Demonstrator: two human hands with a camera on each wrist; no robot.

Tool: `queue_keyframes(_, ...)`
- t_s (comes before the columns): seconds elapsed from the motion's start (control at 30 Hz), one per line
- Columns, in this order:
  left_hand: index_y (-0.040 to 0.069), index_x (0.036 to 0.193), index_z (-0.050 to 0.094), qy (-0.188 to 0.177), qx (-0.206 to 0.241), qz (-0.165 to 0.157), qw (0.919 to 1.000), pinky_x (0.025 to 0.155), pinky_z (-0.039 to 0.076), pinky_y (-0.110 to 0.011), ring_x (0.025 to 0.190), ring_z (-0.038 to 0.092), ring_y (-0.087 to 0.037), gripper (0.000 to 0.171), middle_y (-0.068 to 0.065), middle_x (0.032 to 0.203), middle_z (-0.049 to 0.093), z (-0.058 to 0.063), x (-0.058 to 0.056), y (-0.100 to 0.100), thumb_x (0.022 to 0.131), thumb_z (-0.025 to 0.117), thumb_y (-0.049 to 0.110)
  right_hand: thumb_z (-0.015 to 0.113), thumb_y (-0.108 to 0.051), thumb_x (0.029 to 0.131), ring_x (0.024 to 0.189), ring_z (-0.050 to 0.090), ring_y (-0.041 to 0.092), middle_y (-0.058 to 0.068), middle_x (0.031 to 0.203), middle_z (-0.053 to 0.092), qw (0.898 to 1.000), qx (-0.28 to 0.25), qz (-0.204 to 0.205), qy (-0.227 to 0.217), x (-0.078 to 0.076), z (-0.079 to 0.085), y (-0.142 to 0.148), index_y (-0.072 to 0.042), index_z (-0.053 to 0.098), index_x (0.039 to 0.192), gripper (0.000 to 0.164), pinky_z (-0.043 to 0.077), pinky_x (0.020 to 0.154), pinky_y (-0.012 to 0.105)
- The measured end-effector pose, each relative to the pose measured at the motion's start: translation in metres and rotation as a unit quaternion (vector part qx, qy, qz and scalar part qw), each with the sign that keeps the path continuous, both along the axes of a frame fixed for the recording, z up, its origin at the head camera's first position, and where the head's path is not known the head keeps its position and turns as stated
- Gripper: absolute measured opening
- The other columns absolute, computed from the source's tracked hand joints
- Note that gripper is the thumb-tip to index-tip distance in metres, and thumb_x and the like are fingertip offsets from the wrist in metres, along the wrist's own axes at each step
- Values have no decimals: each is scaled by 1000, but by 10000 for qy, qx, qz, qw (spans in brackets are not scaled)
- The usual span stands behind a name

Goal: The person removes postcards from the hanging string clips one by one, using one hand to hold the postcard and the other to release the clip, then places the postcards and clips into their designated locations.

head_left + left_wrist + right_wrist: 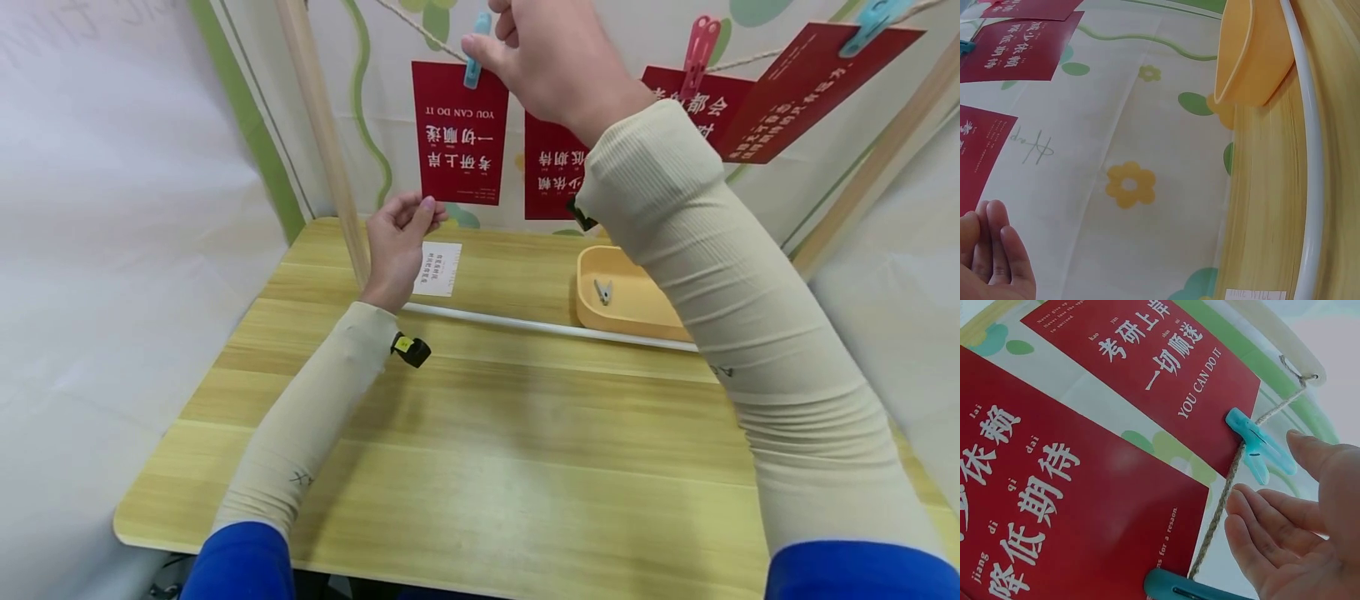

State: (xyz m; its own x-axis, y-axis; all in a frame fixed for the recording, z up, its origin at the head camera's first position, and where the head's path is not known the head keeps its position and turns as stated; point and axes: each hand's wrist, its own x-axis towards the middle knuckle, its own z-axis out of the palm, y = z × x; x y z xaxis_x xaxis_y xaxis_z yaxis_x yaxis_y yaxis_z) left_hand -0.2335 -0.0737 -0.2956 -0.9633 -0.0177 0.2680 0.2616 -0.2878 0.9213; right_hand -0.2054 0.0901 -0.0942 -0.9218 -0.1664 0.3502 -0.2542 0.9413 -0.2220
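Note:
A red card [459,150] with white writing hangs from a twine line [1213,525], held by a light blue clothespin [1260,447]. My right hand [1297,519] is beside this clothespin, thumb and fingers spread apart with nothing between them. By the card's lower corner is my left hand [401,237]; its fingers [999,244] look fairly straight, and whether they touch the card is unclear. A second red card [1085,500] hangs alongside, with a teal clothespin [1191,587] at its top edge. My right arm partly hides that card in the head view.
More red cards hang farther right, with a pink clothespin [701,54] and another blue clothespin [873,25]. A yellow tray [588,312] holds a small clip [603,291]. A white rod [510,320] crosses the table; a white card [442,268] lies behind it. Wooden posts [322,125] flank the line.

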Motion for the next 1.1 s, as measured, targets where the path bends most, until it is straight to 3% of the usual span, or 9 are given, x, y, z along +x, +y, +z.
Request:
queue_keyframes(0.33, 3, 106, 63, -21, -77, -8, 10000, 91, 56, -27, 93, 68, -17, 16, -12, 103, 70, 1, 1, 0, 95, 59, 15, 42, -42, 98, 125, 53, 13, -2, 142, 51, 9991, -382, 72, -189, -3, 2, -4, -25, 44, 141, 46, 42, 109, 20)
queue_keyframes(0.7, 3, 106, 64, -32, -81, -26, 10000, 92, 56, -27, 94, 68, -19, 16, -6, 98, 70, 2, 2, 1, 95, 59, 15, 43, -35, 98, 119, 56, 13, 2, 135, 55, 9991, -388, 76, 162, -1, 1, -7, -19, 52, 133, 40, 44, 105, 17)
queue_keyframes(0.97, 5, 106, 64, -21, -127, 39, 9999, 94, 55, -29, 96, 68, -19, 19, -5, 99, 70, -7, -8, 1, 94, 60, 20, 50, -31, 96, 122, 58, 13, 2, 131, 58, 9913, -1240, 233, 381, -4, -1, -5, -18, 60, 125, 33, 43, 107, 19)
queue_keyframes(1.1, 6, 106, 64, 13, -138, 56, 9999, 93, 55, -27, 95, 68, -18, 20, -13, 105, 69, -11, -12, 1, 94, 61, 22, 51, -31, 96, 120, 59, 14, 1, 132, 60, 9885, -1376, 259, 566, -7, -2, -2, -20, 61, 125, 32, 43, 107, 19)
